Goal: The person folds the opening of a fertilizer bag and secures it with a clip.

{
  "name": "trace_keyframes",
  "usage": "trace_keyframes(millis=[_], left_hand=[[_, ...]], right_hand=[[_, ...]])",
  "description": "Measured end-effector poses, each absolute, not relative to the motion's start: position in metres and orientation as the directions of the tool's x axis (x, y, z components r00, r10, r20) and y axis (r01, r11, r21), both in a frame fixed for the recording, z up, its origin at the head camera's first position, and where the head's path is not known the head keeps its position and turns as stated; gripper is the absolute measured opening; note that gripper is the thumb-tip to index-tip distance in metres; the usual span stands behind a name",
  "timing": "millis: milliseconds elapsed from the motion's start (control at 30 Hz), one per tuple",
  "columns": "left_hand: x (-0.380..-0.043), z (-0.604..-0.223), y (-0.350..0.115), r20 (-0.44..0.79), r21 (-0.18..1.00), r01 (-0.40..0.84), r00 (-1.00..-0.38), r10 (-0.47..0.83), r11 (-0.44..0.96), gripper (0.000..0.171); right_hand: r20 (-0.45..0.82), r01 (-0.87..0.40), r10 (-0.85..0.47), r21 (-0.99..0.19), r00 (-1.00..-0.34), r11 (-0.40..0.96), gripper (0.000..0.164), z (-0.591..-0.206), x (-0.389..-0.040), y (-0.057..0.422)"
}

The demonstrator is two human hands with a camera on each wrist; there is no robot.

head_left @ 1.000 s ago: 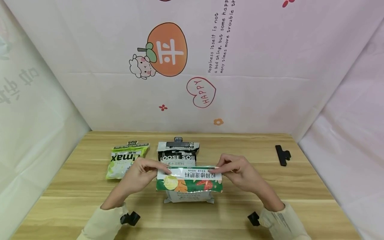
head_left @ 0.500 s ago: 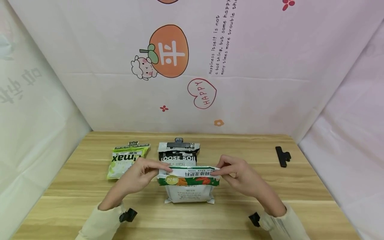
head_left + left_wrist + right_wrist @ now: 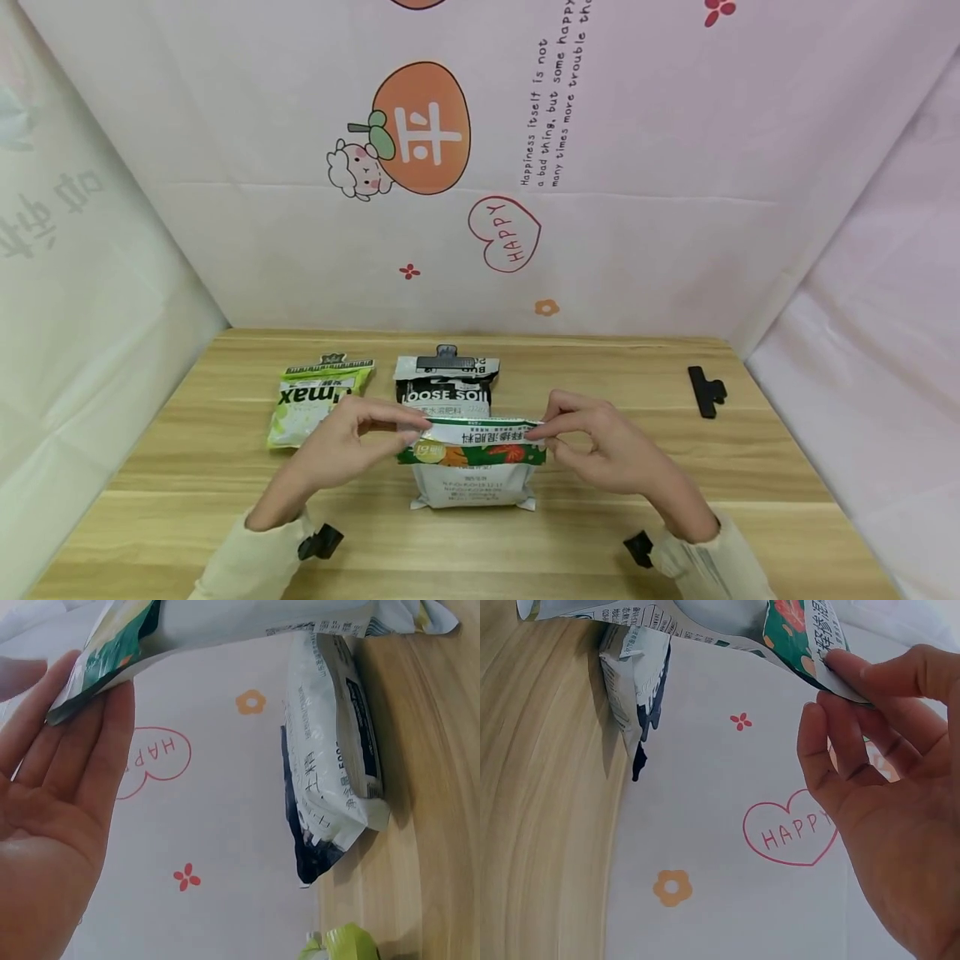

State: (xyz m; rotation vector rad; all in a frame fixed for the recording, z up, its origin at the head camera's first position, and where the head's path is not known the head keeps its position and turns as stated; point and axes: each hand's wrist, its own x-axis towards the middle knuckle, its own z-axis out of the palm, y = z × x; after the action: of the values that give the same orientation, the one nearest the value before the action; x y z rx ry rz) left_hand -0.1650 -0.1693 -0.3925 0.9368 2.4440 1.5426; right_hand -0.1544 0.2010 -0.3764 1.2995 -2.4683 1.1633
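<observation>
A white fertilizer bag [image 3: 476,487] stands upright in the middle of the table, its green-and-white printed top [image 3: 480,454] folded over toward me. At the fold's left end my left hand [image 3: 360,442] holds the edge; in the left wrist view its long fingers [image 3: 94,754] lie fairly straight against the bag, thumb at the frame's edge. My right hand [image 3: 600,442] pinches the other end, the thumb pressing on the printed face in the right wrist view and the fingers [image 3: 847,739] behind it. A black bag clip [image 3: 707,392] lies apart on the right.
Behind the held bag stands a black-and-white bag [image 3: 442,392] marked LOOSE SOIL, a dark clip [image 3: 446,358] across its top. A green-and-white bag [image 3: 311,408] with its own clip [image 3: 330,362] is at the left. A printed cloth [image 3: 622,250] hangs behind the wooden table [image 3: 480,558].
The bag's top has been folded down further, so its green band looks narrower and more of the white front shows. In the last half second the left thumb has shifted toward the fold's edge.
</observation>
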Motion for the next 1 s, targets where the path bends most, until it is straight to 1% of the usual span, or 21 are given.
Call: trace_keyframes(millis=[100, 200, 333, 500, 633, 733, 833, 933, 1000], left_hand=[[-0.164, -0.395, -0.165, 0.208, 0.859, 0.400, -0.844, 0.494, 0.321, 0.015], [-0.164, -0.396, -0.161, 0.190, 0.880, 0.356, -0.871, 0.453, 0.316, 0.015], [-0.164, -0.395, -0.157, 0.167, 0.900, 0.308, -0.897, 0.410, 0.307, 0.015], [-0.163, -0.395, -0.153, 0.183, 0.887, 0.317, -0.909, 0.373, 0.336, 0.015], [-0.162, -0.395, -0.151, 0.179, 0.896, 0.307, -0.912, 0.369, 0.322, 0.018], [-0.161, -0.395, -0.151, 0.152, 0.917, 0.263, -0.925, 0.348, 0.300, 0.025], [-0.162, -0.397, -0.150, 0.112, 0.933, 0.209, -0.943, 0.314, 0.293, 0.031], [-0.161, -0.397, -0.150, 0.085, 0.934, 0.177, -0.954, 0.286, 0.311, 0.029], [-0.161, -0.397, -0.149, 0.083, 0.926, 0.177, -0.957, 0.278, 0.333, 0.026]], right_hand=[[0.436, -0.746, -0.648, -0.579, -0.624, 0.329, 0.018, -0.377, -0.156, 0.199], [0.455, -0.752, -0.633, -0.567, -0.626, 0.336, 0.014, -0.378, -0.157, 0.197], [0.480, -0.756, -0.605, -0.546, -0.636, 0.362, 0.019, -0.380, -0.158, 0.195], [0.503, -0.761, -0.584, -0.530, -0.637, 0.374, 0.023, -0.384, -0.159, 0.195], [0.528, -0.769, -0.572, -0.535, -0.627, 0.349, 0.024, -0.387, -0.160, 0.195], [0.519, -0.738, -0.549, -0.594, -0.655, 0.320, 0.025, -0.389, -0.160, 0.195], [0.464, -0.671, -0.525, -0.669, -0.713, 0.320, 0.034, -0.389, -0.159, 0.195], [0.409, -0.628, -0.518, -0.685, -0.751, 0.369, 0.038, -0.388, -0.159, 0.196], [0.388, -0.617, -0.519, -0.678, -0.762, 0.400, 0.033, -0.387, -0.158, 0.196]])
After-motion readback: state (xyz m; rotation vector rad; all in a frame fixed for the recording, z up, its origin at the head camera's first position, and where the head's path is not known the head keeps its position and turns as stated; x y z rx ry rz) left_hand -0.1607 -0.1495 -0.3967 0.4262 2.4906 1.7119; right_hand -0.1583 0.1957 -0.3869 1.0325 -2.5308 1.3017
